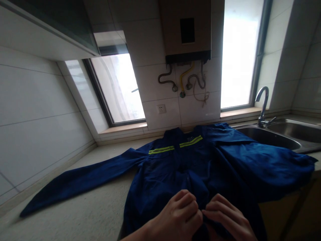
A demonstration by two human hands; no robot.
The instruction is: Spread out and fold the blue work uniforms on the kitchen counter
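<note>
A dark blue work jacket [160, 170] with yellow-green reflective stripes across its chest lies spread over the countertop, collar toward the wall. One sleeve stretches out to the left; the other drapes to the right, over the counter's front edge by the sink. Low in the middle of the view, my left hand [179, 214] is closed, its fingers curled on the jacket's front near the hem. Close beside it, my right hand [225, 216] pinches the cloth with thumb and fingers. The fingertips of both hands nearly meet at the front opening. Whatever fastening lies between them is hidden.
The pale countertop [105, 204] runs along the tiled wall. To the right are a steel sink [298, 134] and a curved faucet [262, 107]. A water heater [187, 30] with pipes hangs above, between two windows. An overhead cabinet [50, 30] juts out at upper left.
</note>
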